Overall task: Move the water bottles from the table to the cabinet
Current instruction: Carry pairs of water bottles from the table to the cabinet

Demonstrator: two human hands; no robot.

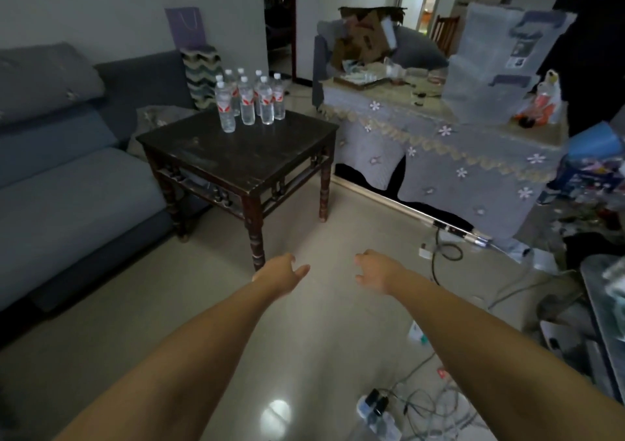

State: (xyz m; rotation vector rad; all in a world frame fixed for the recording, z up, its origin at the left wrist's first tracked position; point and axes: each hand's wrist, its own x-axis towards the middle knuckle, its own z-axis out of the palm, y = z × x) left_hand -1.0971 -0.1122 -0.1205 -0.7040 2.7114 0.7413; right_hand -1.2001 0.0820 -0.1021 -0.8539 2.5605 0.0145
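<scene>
- Reaching out over the floor [321, 322], the left hand [282, 273] and right hand [373, 271] both hang in the air with their fingers loose and slightly spread, so neither grip holds or touches anything.
- Ahead of both grips, and a little to the left of the left one, a cluster of water bottles [248, 100] stands upright on the far part of the dark wooden desk [236, 156], well apart from either hand.
- About 8 bottles show, packed close together; the back ones are partly hidden, so the count is not certain.
- They look clear, capped and full, each with a red and white label round the upper body.
- Judging by that, each bottle should be fairly heavy for its size, with thin plastic walls that give under a hard squeeze and a smooth surface that may slip.
- The best place to hold seems to be round the middle of the body, at or just under the label, with the grip wrapped right round.
- The nearest bottles [226, 111] stand on the side facing the grips, so they are the easy first pick; pulling 1 out carelessly could tip its neighbours.
- No cabinet can be told for certain here; a cloth-covered piece of furniture [439, 143] stands ahead and right of the right grip.
</scene>
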